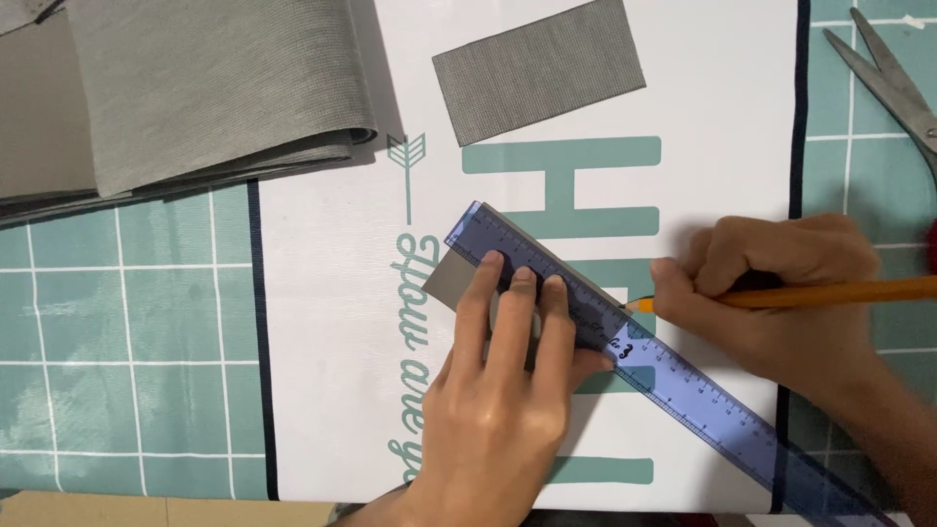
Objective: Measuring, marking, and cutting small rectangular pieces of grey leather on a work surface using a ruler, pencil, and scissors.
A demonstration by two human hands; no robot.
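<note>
One ruler [625, 351], two grey pieces [539, 68], one scissors [893, 83]: flat open left hand [508, 390] presses the ruler, right hand [781, 293] grips a pencil [830, 293] beside the ruler.

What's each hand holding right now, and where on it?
Right hand holds an orange pencil near its tip. Left hand presses the blue ruler flat, holding nothing.

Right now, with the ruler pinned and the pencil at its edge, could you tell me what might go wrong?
The left hand presses only the upper part of the blue ruler, so its free lower end could pivot and skew the line. The grey fabric piece beneath might shift too. The pencil in the right hand could catch the fingertips near the edge.
</note>
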